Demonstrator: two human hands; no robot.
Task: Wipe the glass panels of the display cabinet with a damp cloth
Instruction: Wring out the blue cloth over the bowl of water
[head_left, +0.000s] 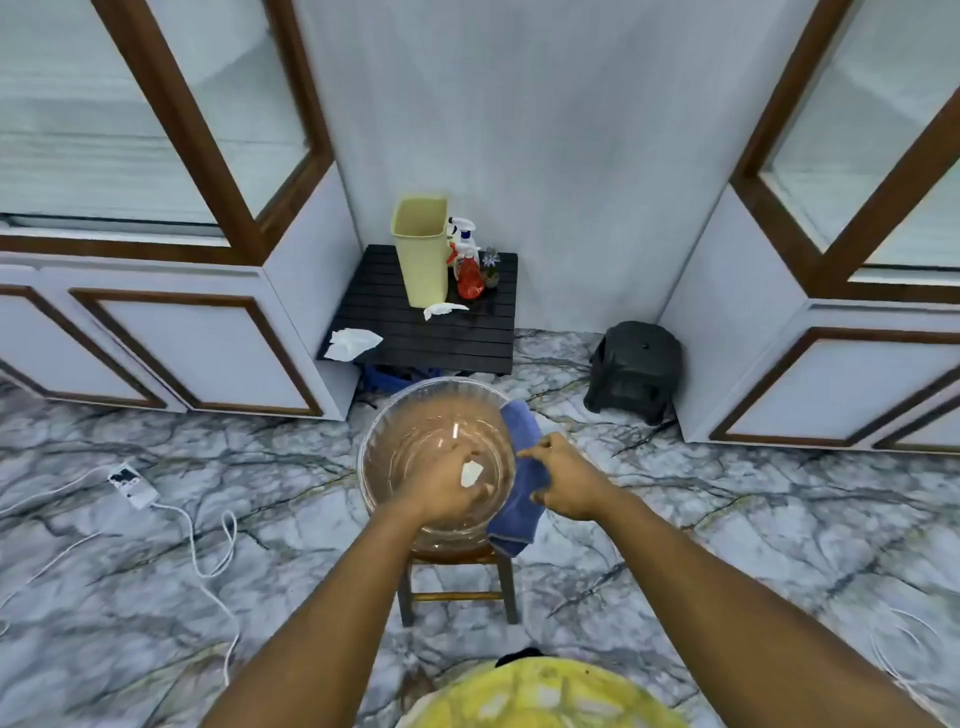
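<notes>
Blue cloth (511, 530): draped over the right rim of the glass bowl (395, 415), its lower end hanging down outside the bowl toward the near side. Not in use on any glass.

Glass bowl: stands on a small wooden stool (457, 577) at the centre of the marble floor (208, 467). I cannot tell whether it holds water.

Left grip (447, 488): over the bowl's opening, fingers curled round a small white scrap (471, 474).

Right grip (566, 478): directly above the cloth at the bowl's right rim, thumb and forefinger reaching left, the other fingers bent. I cannot tell whether it has hold of the cloth or only hovers over it.

Display cabinet: one glass panel (93, 130) in a brown wooden frame at far left, another glass panel (883, 171) at far right, each above white lower doors. Both are well apart from the cloth.

Between the two cabinet sections, against the far wall, a low black slatted table (431, 327) carries a pale yellow bin (421, 249), spray bottles (465, 234), a red bottle (470, 278), a small potted flower (491, 267) and two crumpled white tissues (353, 343).

Right of that table: a black plastic stool (636, 371) on the floor.

Left on the floor: a white power strip (132, 486) with trailing cable.
</notes>
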